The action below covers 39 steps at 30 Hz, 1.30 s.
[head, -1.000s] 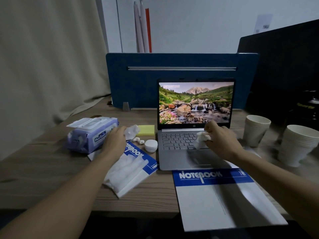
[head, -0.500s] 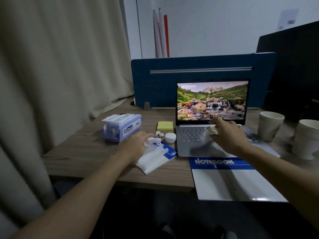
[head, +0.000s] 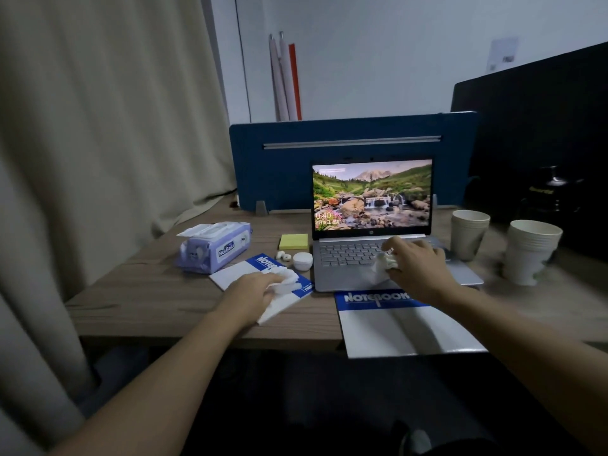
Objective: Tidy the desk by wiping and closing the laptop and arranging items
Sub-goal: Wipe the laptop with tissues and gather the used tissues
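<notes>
An open silver laptop (head: 345, 278) stands on the wooden desk (head: 154, 291), its screen lit with a landscape picture. My right hand (head: 418, 268) grips a crumpled white wipe (head: 381, 263) and presses it on the keyboard and palm rest. My left hand (head: 253, 291) holds a second bunched white wipe (head: 288, 278) on top of a small blue-and-white notebook (head: 237, 273). A larger notebook (head: 401, 327) lies in front of the laptop and overhangs the desk's front edge.
A purple wet-wipe pack (head: 214, 246) sits at the left. Yellow sticky notes (head: 293, 241), two white earbuds (head: 283, 256) and a round white case (head: 302, 261) lie beside the laptop. Two stacks of paper cups (head: 468, 233) (head: 529, 251) stand at the right. A blue divider (head: 279, 166) closes the back.
The view has pulled back and turned left. My left hand has moved from the wipe pack onto the small notebook, bunching its wipe. My right hand has slid the wipe down the keyboard.
</notes>
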{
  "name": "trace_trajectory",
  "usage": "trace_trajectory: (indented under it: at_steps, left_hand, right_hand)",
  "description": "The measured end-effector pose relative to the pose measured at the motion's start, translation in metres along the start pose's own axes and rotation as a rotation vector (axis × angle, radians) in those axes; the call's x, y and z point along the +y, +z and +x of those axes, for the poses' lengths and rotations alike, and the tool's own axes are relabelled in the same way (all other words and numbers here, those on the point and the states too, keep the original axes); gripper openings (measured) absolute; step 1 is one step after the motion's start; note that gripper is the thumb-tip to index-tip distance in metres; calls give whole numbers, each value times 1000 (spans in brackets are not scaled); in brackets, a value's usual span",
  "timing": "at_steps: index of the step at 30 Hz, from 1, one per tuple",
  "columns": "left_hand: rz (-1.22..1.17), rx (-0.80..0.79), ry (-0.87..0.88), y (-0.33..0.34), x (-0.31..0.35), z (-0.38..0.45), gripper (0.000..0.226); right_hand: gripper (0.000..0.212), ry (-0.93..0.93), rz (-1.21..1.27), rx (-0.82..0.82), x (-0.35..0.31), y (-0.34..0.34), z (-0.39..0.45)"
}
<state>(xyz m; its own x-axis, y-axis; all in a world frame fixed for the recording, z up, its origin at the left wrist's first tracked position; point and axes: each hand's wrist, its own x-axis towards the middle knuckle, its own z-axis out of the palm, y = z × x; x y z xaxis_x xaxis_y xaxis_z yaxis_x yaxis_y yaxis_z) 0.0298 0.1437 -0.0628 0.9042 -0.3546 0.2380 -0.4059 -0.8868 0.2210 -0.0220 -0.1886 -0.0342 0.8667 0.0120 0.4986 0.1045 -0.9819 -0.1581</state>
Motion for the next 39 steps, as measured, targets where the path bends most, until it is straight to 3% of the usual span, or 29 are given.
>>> trace_trajectory:
  at_steps: [5,10,18,23,28,33,39]
  left_hand:
    - [-156,156,-17,5,17,2,43]
    - [-269,160,73,0,66,11,40]
    - [-561,15,175,8,161,26,43]
    - [-888,-153,157,14,203,19,32]
    - [-1046,-281,191,23,243,13,54]
    - [-1210,-376,297,35,303,-8,78]
    - [-1429,-544,392,70,378,-41,70]
  right_hand:
    - [25,-28,134,-32,8,-5,-5]
    - [23,54,380,-8,3,-9,-10]
    - [24,231,539,17,-2,-15,-13]
    - [26,222,608,-15,19,-24,-32]
    - [40,346,953,-13,40,-41,-67]
    - [34,415,1144,96,65,-68,-110]
    - [49,542,1248,202,116,-92,-185]
